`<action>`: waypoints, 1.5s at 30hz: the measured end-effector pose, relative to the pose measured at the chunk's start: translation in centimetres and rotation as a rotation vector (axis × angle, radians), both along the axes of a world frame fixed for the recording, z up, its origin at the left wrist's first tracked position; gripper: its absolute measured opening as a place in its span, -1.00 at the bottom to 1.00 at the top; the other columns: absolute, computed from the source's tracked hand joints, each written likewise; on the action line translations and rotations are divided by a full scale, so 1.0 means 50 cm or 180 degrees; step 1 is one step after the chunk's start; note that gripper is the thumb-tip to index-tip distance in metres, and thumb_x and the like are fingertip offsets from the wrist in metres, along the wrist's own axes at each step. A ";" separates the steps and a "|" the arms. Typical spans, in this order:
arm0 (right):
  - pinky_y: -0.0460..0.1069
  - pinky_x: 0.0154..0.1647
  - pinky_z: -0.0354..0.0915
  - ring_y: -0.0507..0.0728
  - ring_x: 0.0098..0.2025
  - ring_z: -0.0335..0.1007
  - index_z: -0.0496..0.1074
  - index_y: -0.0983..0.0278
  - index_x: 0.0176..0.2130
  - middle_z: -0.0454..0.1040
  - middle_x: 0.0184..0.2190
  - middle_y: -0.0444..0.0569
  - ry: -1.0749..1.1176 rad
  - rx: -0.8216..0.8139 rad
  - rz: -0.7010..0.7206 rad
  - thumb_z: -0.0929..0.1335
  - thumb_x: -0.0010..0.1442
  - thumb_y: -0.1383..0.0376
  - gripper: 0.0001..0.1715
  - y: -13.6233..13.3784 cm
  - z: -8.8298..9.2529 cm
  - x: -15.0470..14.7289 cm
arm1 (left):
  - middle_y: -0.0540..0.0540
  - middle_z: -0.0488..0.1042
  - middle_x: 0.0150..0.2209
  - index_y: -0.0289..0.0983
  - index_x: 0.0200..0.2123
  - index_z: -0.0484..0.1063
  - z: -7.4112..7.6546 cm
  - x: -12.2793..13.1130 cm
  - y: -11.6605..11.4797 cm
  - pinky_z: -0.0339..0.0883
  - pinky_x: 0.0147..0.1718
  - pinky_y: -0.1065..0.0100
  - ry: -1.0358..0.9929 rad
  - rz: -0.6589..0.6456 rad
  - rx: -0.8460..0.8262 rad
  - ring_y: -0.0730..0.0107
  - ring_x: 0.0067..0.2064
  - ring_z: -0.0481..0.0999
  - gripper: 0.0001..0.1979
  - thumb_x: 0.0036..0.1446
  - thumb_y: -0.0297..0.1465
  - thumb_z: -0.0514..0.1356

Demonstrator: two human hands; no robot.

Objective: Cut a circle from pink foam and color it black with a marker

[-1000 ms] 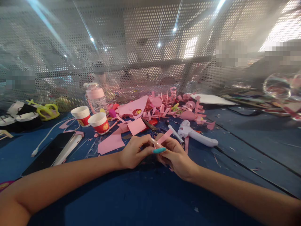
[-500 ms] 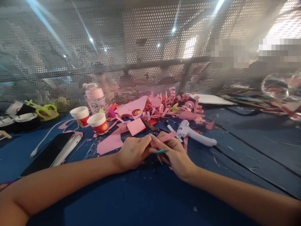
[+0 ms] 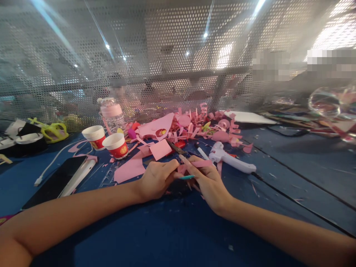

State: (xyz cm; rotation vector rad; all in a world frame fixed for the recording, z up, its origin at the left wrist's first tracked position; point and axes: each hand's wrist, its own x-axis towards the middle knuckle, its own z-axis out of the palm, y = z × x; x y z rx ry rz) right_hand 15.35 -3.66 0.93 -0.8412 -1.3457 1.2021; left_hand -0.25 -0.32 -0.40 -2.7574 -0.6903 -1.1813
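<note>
Fingertips (image 3: 172, 165) of my left hand (image 3: 155, 180) and right hand (image 3: 210, 182) are pinching shut on a pink strip (image 3: 205, 162), which is lying across my right fingers, long axis running sideways, free end pointing right toward the white glue gun (image 3: 233, 163) just beyond them.

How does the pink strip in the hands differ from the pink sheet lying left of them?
The pink strip is narrow and long; the pink sheet is broad. The pink strip is held between the left hand and right hand; the pink sheet lies flat on the blue table. Both are the same pink.
</note>
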 end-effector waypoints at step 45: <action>-0.23 -0.83 -0.19 -0.16 -0.80 -0.12 0.18 0.28 -0.51 0.15 -0.75 -0.32 0.0013 -0.1057 0.1625 0.41 -0.01 0.02 -0.55 0.027 -0.003 0.024 | -0.01 0.44 -0.58 -0.31 -0.45 0.28 0.003 -0.002 0.013 0.20 -0.56 0.51 -0.0443 -0.0515 0.0705 0.51 -0.56 0.41 -0.61 0.27 -0.16 -0.07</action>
